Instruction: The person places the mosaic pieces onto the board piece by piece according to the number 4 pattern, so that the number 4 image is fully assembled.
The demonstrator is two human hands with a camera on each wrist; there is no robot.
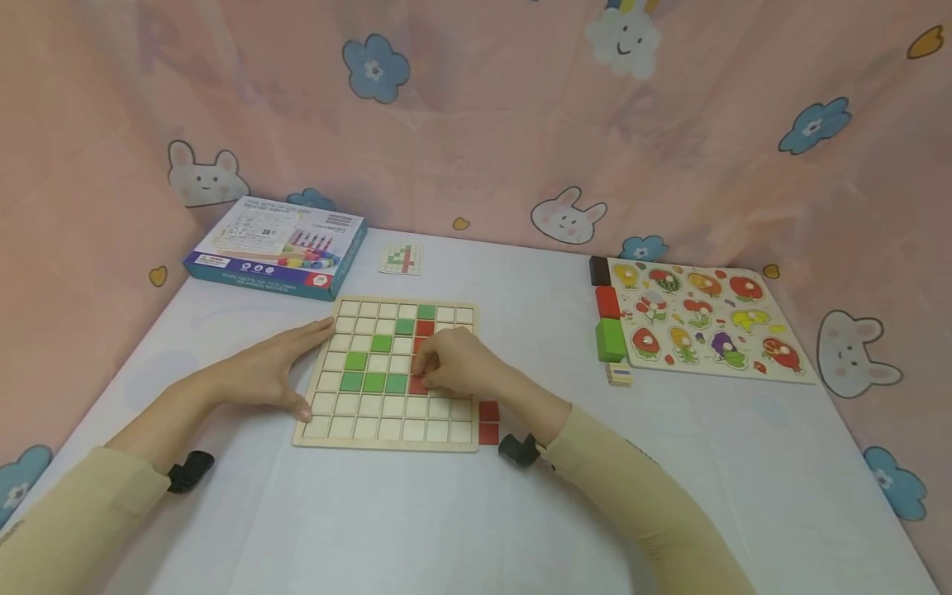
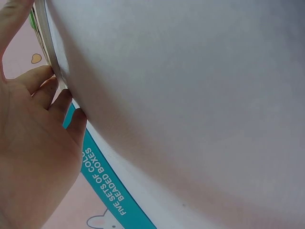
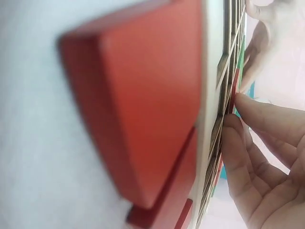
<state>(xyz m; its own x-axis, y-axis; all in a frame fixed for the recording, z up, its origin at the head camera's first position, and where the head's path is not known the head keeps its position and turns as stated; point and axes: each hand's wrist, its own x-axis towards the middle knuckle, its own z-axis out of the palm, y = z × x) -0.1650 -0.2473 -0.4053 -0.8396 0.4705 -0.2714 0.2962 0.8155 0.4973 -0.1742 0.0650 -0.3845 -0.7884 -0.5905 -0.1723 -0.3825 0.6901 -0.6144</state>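
A wooden grid board (image 1: 387, 446) lies on the white table, with green tiles (image 1: 374, 383) forming a slanted line and a row in its cells. A column of red tiles (image 1: 425, 328) runs beside them, partly hidden by my right hand (image 1: 463, 364). Thumb and forefinger of that hand pinch a red tile (image 3: 233, 93) at the column's lower end, low over the grid. My left hand (image 1: 256, 372) spreads along the board's left edge, thumb at the lower corner and fingertips near the upper one. Loose red tiles (image 1: 488, 434) lie against the board's right edge.
Behind the board are a small pattern card (image 1: 402, 259) and a blue-sided box (image 1: 275, 244). To the right lies a fruit picture board (image 1: 706, 318), flanked by black, red and green blocks (image 1: 611, 340) and a small striped wooden piece (image 1: 619, 374). A patterned pink cloth surrounds the table.
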